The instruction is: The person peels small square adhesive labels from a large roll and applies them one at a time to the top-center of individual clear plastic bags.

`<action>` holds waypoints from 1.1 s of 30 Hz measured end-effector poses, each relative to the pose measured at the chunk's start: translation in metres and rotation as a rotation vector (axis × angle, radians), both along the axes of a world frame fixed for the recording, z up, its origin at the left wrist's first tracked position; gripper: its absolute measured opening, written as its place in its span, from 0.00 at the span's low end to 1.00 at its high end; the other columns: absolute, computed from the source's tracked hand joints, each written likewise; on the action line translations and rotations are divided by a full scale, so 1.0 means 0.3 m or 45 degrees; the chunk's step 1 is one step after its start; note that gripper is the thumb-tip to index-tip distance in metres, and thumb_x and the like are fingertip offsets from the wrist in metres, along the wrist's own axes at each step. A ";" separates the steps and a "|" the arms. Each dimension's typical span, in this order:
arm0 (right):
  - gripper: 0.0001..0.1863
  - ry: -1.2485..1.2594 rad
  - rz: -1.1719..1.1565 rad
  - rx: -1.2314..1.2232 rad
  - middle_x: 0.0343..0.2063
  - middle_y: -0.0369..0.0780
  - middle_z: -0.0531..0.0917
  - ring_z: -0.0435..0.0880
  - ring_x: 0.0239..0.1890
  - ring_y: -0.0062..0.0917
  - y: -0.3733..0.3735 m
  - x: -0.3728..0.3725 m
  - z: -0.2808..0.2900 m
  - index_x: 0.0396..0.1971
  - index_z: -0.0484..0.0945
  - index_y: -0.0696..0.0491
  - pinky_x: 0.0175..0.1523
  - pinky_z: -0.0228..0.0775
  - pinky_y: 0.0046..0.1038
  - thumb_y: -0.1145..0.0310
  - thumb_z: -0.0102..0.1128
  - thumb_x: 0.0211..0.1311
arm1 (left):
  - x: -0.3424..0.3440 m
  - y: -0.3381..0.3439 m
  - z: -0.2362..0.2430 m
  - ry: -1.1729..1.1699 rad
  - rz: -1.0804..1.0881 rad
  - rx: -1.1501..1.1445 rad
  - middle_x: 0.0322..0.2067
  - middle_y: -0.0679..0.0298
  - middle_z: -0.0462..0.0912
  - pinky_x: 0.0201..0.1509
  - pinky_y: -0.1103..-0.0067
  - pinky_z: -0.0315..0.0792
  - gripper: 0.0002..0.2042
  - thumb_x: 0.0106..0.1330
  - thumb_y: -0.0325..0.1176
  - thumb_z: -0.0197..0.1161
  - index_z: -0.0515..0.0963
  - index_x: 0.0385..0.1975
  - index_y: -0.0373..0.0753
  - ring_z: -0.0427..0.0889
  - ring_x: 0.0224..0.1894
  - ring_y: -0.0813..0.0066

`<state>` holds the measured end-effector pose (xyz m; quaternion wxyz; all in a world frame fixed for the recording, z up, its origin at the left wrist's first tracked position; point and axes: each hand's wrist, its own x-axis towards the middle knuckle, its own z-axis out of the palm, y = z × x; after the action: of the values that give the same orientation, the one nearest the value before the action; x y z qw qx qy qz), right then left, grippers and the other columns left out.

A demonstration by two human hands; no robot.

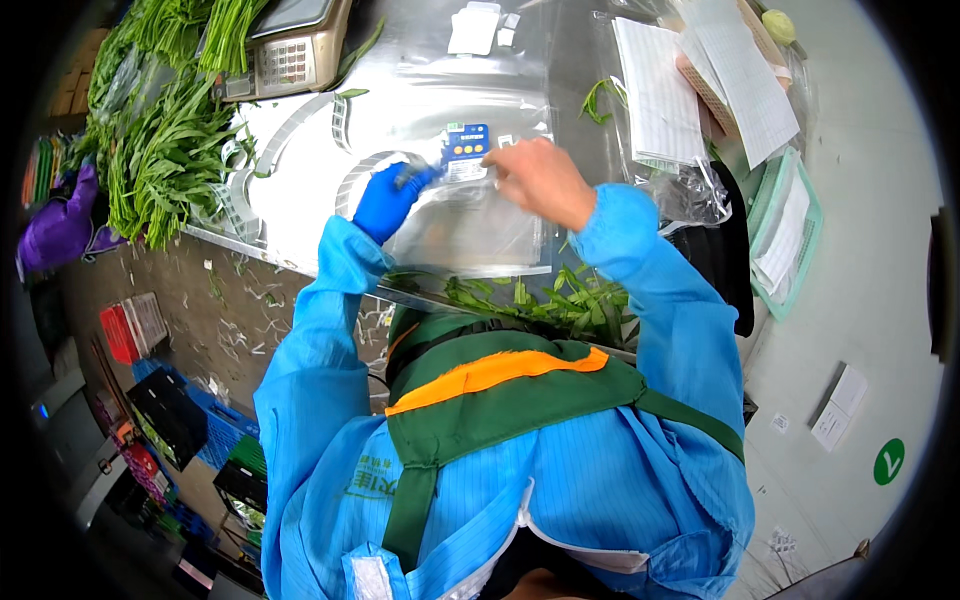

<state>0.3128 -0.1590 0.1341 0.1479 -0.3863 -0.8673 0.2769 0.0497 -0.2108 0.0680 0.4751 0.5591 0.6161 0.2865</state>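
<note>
My left hand (pixel 385 203), in a blue glove, is closed over the stack of clear plastic bags. A pale strip of labels (pixel 352 183) curves into its fingers, where a greyish bit shows, blurred. Directly right of it, a blue and white label (pixel 466 150) with yellow dots lies on the top clear bag (pixel 480 235). My right hand (pixel 545 182) is bare, its fingers curled together with the tips at the label's right edge. Whether anything is pinched in them is hidden.
Bunches of leafy greens (pixel 165 150) are heaped at the left beside a weighing scale (pixel 290 65). Loose leaves (pixel 575 305) lie along the table's near edge. Papers (pixel 665 95) and a green tray (pixel 805 235) are at the right. A purple glove (pixel 65 225) shows far left.
</note>
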 end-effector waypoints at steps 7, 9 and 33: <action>0.19 0.410 -0.992 1.036 0.38 0.48 0.81 0.79 0.42 0.42 0.444 0.076 0.062 0.45 0.76 0.55 0.48 0.70 0.38 0.64 0.63 0.54 | 0.016 -0.001 0.240 -1.301 0.517 -0.341 0.52 0.62 0.75 0.47 0.80 0.70 0.28 0.70 0.53 0.46 0.66 0.61 0.38 0.73 0.37 0.81; 0.19 0.656 -0.799 0.571 0.38 0.47 0.82 0.80 0.42 0.40 0.396 0.010 0.106 0.46 0.76 0.56 0.48 0.71 0.35 0.64 0.63 0.54 | 0.032 -0.017 0.221 -1.337 0.500 -0.382 0.60 0.63 0.69 0.63 0.71 0.61 0.29 0.69 0.56 0.46 0.64 0.64 0.43 0.70 0.54 0.72; 0.09 0.371 -0.215 -0.674 0.34 0.43 0.83 0.82 0.35 0.29 -0.020 0.015 -0.051 0.38 0.80 0.56 0.42 0.74 0.28 0.75 0.60 0.56 | -0.150 -0.108 0.246 -0.350 0.728 0.022 0.42 0.65 0.79 0.36 0.85 0.71 0.15 0.67 0.33 0.57 0.75 0.53 0.39 0.76 0.38 0.80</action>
<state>0.3174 -0.1650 0.1187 0.1874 -0.4383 -0.6997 0.5321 0.0047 -0.2431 0.1417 0.4495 0.3232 0.6758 0.4866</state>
